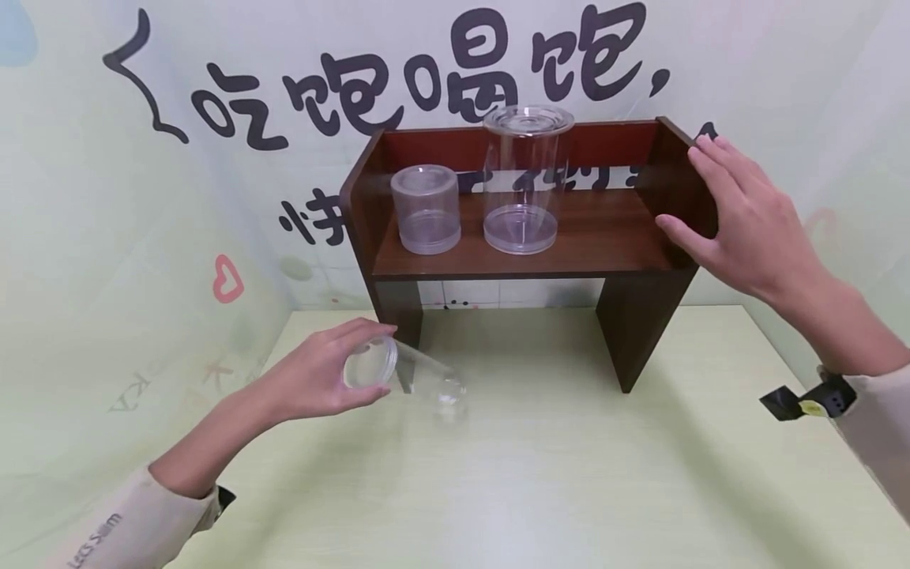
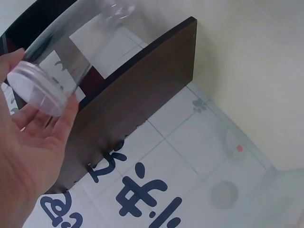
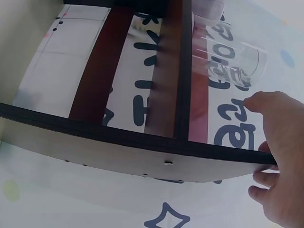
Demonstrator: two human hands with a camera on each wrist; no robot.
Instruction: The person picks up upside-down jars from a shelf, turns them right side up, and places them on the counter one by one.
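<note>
My left hand [image 1: 330, 371] grips a long clear plastic jar [image 1: 426, 370] by its round, frosted end. The jar lies tilted in the air before the shelf's left leg, its far end pointing right and down. In the left wrist view the thumb and fingers wrap round that frosted end [image 2: 38, 88]. My right hand [image 1: 761, 217] holds the right side panel of a dark brown wooden shelf [image 1: 597, 229], thumb on the inner side and fingers outside. On the shelf board stand a short clear jar [image 1: 426, 209] at left and a taller, wider clear jar [image 1: 526, 186] near the middle.
The shelf stands at the back of a pale table [image 1: 533, 474], close to a printed cloth backdrop [image 1: 298, 39] with black lettering. Beneath the board, an open space runs between the two side panels. More printed cloth [image 1: 85, 276] hangs at the left.
</note>
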